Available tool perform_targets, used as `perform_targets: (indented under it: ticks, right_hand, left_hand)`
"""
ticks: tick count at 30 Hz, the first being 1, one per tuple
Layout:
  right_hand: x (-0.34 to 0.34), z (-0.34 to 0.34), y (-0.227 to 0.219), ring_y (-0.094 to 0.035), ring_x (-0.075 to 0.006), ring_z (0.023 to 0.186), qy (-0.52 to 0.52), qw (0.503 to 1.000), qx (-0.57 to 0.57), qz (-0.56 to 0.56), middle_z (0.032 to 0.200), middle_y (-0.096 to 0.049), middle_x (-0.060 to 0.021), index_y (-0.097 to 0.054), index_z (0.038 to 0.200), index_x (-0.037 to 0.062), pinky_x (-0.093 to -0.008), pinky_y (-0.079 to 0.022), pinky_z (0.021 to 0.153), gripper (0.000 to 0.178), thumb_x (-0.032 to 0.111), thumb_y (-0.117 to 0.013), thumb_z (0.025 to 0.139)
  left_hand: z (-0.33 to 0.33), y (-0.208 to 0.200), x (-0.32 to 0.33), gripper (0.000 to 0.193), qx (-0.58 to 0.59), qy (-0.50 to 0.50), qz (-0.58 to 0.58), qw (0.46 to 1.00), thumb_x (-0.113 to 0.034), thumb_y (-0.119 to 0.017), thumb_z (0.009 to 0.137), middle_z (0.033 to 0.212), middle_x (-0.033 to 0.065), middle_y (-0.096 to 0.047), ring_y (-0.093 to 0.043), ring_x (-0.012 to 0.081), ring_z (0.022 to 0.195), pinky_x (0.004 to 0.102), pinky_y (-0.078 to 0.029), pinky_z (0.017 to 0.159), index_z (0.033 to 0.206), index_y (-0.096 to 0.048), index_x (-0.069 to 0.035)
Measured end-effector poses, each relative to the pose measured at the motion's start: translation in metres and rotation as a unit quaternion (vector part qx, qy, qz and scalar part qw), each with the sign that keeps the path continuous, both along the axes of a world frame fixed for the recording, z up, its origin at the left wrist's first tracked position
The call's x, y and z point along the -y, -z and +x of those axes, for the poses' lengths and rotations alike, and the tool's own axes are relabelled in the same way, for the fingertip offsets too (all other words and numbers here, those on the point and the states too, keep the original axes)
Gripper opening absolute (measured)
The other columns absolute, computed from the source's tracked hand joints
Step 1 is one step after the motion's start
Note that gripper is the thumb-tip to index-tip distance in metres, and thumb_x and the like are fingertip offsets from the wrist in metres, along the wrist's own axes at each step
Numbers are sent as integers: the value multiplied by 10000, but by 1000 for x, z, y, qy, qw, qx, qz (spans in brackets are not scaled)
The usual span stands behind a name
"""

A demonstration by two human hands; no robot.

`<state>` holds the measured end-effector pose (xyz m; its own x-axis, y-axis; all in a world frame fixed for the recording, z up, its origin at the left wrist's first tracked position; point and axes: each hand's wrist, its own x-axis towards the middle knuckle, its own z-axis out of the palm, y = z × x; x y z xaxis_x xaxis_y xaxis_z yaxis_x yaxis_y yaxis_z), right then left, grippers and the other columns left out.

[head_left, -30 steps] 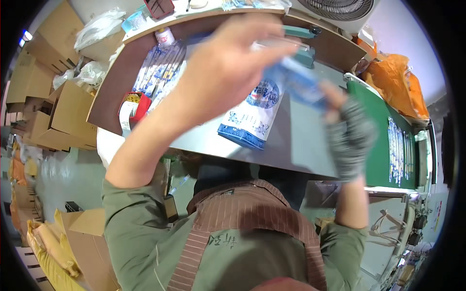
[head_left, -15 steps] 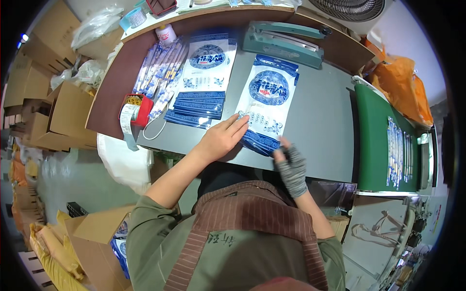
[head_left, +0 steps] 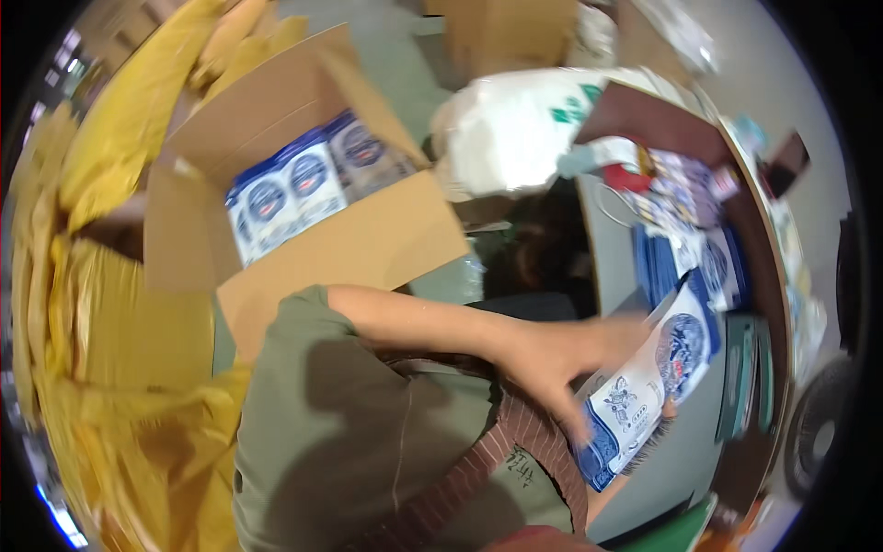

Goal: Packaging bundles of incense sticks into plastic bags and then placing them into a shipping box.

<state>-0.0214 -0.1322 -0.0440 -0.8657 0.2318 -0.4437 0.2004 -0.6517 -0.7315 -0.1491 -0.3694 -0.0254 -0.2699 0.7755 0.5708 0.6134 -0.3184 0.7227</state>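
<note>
A white-and-blue printed plastic packet (head_left: 651,373) is tilted above the grey table (head_left: 621,276). Whether it is one packet or several together, I cannot tell. My right hand (head_left: 655,445), in a grey fingerless glove, is mostly hidden beneath the packet and grips its edge. At the packet's near side, my left hand (head_left: 543,361) has its thumb and fingers spread; motion blurs the fingertips. An open cardboard box (head_left: 368,244) on the left holds several similar packets (head_left: 290,189).
More blue-and-white packets (head_left: 727,262) lie on the table beside a teal bag sealer (head_left: 743,377). Yellow sacks (head_left: 138,110) crowd the far left. A white sack (head_left: 506,129) stands between box and table. A brown board edges the table, with a fan (head_left: 821,437) beyond it.
My view has swung left, bringing the open box to the front. The packet, flat on the table before, is now lifted and tilted in my right hand; my left hand has come off its face.
</note>
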Motion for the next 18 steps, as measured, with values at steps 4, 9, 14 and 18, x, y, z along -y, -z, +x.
perform_targets:
  ticks: [4, 9, 14, 18]
  right_hand:
    - [66, -72, -15, -644, -293, 945, -116, 986, -64, 104, 1126, -616, -198, -494, 1241, -44, -393, -533, 848, 563, 336, -600, 841]
    - [232, -138, -45, -601, -166, 1000, -468, 868, -145, 74, 1117, -616, -90, -494, 1273, -11, -302, -492, 852, 530, 181, -675, 813]
    - [321, -147, -10, -487, -211, 1204, -592, 763, -231, 118, 1409, -425, -138, -223, 1502, 143, -320, -420, 968, 787, 183, -661, 850]
    - [304, -174, 22, -453, -270, 1266, -606, 765, -195, 99, 1470, -347, -161, -149, 1517, 145, -372, -416, 993, 802, 151, -617, 865]
  left_hand:
    - [16, 11, 69, 971, 549, -138, 112, 817, -352, -721, 829, 1504, 191, -216, -257, 280, 1383, 401, -304, 1091, 1479, -82, -17]
    - [62, 0, 177, 484, 664, -253, 256, 656, -220, -666, 883, 1175, 151, -614, -628, 228, 1045, 354, -530, 887, 1260, -495, 29]
    - [91, 11, 283, 429, 621, -381, 379, 571, -269, -562, 939, 1134, 151, -635, -664, 258, 956, 390, -557, 825, 1268, -509, 0]
    - [62, 99, 448, 447, 635, -473, 351, 500, -201, -622, 880, 1144, 212, -629, -657, 318, 990, 475, -540, 872, 1248, -508, 27]
